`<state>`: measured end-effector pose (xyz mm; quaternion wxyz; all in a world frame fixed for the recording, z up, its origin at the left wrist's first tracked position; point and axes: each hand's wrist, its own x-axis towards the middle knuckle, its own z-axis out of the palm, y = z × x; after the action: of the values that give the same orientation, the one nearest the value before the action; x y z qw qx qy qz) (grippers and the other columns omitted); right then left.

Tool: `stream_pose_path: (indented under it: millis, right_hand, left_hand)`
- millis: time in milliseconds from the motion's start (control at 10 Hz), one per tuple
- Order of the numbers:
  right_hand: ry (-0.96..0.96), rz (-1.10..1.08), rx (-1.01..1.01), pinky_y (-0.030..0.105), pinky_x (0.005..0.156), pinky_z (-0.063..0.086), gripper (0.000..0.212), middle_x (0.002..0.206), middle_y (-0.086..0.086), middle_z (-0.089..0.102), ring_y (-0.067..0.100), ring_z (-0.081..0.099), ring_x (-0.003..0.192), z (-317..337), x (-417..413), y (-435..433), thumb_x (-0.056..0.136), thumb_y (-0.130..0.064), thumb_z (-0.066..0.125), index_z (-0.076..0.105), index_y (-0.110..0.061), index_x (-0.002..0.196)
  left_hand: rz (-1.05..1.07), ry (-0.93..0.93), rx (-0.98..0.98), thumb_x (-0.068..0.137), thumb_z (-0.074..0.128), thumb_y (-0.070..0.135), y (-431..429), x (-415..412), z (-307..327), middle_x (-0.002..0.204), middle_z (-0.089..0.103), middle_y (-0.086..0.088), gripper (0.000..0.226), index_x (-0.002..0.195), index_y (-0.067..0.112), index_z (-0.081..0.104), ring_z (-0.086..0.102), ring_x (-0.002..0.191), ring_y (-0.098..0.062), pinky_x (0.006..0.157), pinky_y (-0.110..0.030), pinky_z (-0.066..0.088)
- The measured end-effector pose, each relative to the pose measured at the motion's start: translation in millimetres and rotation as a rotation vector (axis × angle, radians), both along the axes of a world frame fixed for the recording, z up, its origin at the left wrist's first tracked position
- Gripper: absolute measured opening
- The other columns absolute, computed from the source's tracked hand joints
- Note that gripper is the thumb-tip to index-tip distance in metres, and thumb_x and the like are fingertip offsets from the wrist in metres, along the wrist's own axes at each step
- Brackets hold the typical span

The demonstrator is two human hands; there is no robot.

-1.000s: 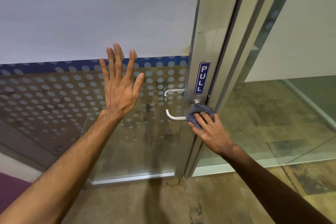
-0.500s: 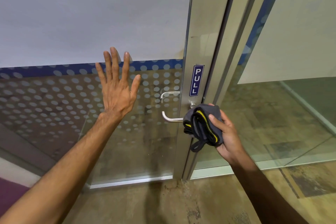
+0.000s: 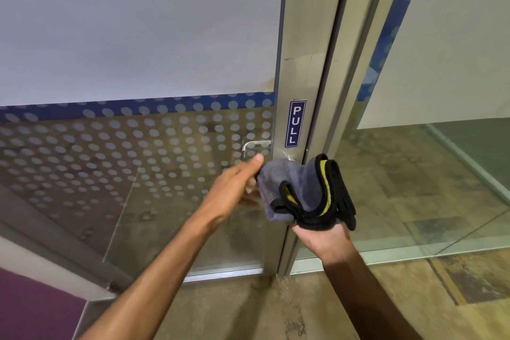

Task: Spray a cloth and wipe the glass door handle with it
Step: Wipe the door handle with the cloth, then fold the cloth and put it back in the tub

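A grey cloth [image 3: 300, 190] with black and yellow edging is bunched in front of the door's metal stile. My right hand [image 3: 325, 237] holds it from below, palm up. My left hand [image 3: 234, 188] reaches across and pinches the cloth's left edge, thumb on top. Of the steel door handle, only the round base [image 3: 288, 158] shows above the cloth; its lever is hidden behind my left hand and the cloth. A second handle [image 3: 254, 144] shows through the glass on the far side. No spray bottle is in view.
The glass door [image 3: 138, 146] has a frosted upper part, a blue band and a dot pattern. A blue PULL sign [image 3: 295, 123] sits on the metal stile [image 3: 300, 63]. A fixed glass panel [image 3: 427, 174] stands to the right. The floor below is brownish.
My right hand pulled the cloth off the handle and turned palm up. My left hand left the glass, dropped down and right, and took the cloth's edge.
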<state>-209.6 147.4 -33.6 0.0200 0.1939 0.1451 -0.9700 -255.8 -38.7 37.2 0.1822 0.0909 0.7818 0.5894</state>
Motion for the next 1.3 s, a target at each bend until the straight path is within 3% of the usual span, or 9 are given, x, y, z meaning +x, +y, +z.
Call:
stream_pose_path:
  millis: [100,200,300,500,600,700,800,1000,1300]
  right_hand:
    - [-0.06,0.139,-0.076,0.056,0.124,0.024,0.058,0.148,0.02,0.055,0.043,0.047,0.14,-1,3,-2,0.087,-0.025,0.051,0.057,-0.011,0.143]
    - [-0.06,0.368,-0.164,0.042,0.128,0.009,0.064,0.15,0.043,0.035,0.061,0.033,0.139,-5,12,0,0.094,-0.037,0.051,0.055,0.008,0.139]
    - [-0.19,0.286,0.068,0.051,0.12,0.033,0.067,0.139,0.04,0.052,0.054,0.054,0.125,11,23,3,0.106,-0.038,0.03,0.072,0.013,0.112]
    - [-0.073,0.385,0.22,0.052,0.126,0.02,0.093,0.151,0.026,0.05,0.038,0.045,0.144,24,35,24,0.091,-0.074,0.051,0.052,0.002,0.145]
    - [0.004,0.386,0.297,0.046,0.119,0.038,0.082,0.142,0.024,0.06,0.033,0.055,0.136,15,53,34,0.094,-0.066,0.05,0.062,0.004,0.135]
    - [0.068,0.387,0.452,0.041,0.096,0.058,0.054,0.127,0.025,0.069,0.034,0.069,0.118,-6,71,38,0.078,-0.027,0.084,0.072,0.004,0.121]
    - [0.03,0.32,0.607,0.049,0.102,0.053,0.06,0.128,0.028,0.067,0.042,0.067,0.119,-18,87,41,0.074,-0.003,0.078,0.062,0.005,0.132]
    - [0.029,0.239,0.691,0.043,0.09,0.061,0.048,0.121,0.027,0.072,0.041,0.07,0.112,-14,124,39,0.079,-0.004,0.071,0.066,0.003,0.127]
    - [-0.013,0.089,0.73,0.053,0.11,0.046,0.044,0.131,0.025,0.067,0.041,0.064,0.123,2,188,11,0.092,-0.001,0.065,0.06,0.0,0.135]
  left_hand:
    - [-0.023,-0.198,0.119,0.097,0.051,0.061,3,17,-3,0.098,0.081,-0.005,0.046,0.103,0.025,0.079,0.076,0.094,-0.024,0.088,-0.039,0.058]
    - [0.03,-0.222,0.158,0.099,0.062,0.034,4,25,-4,0.094,0.08,-0.012,0.034,0.109,0.004,0.076,0.073,0.079,-0.021,0.077,-0.035,0.056]
    - [0.051,-0.214,0.14,0.1,0.063,0.024,1,28,-5,0.097,0.08,-0.014,0.026,0.11,0.004,0.075,0.072,0.078,-0.019,0.075,-0.032,0.057]
    - [0.017,-0.149,0.113,0.102,0.059,0.014,-9,43,-4,0.087,0.08,0.0,0.018,0.113,0.009,0.073,0.073,0.071,-0.008,0.062,-0.016,0.054]
    - [-0.053,-0.1,0.093,0.101,0.06,0.011,-13,54,-8,0.101,0.081,-0.004,0.02,0.117,0.01,0.073,0.077,0.09,-0.014,0.074,-0.017,0.056]
    - [-0.064,-0.103,0.113,0.1,0.06,0.007,-13,65,-15,0.109,0.079,-0.007,0.022,0.118,0.009,0.072,0.076,0.099,-0.017,0.08,-0.019,0.057]
    - [-0.018,-0.158,0.195,0.098,0.062,0.008,-14,73,-22,0.108,0.079,-0.011,0.021,0.115,0.008,0.074,0.074,0.096,-0.018,0.077,-0.02,0.056]
    - [-0.068,-0.414,0.448,0.083,0.079,0.009,-13,91,-40,0.119,0.075,-0.012,0.048,0.128,0.007,0.063,0.074,0.103,-0.019,0.078,-0.024,0.06]
    - [-0.345,-0.362,0.359,0.07,0.077,-0.007,-35,94,-52,0.124,0.071,-0.021,0.061,0.128,0.0,0.058,0.072,0.109,-0.026,0.084,-0.029,0.061]
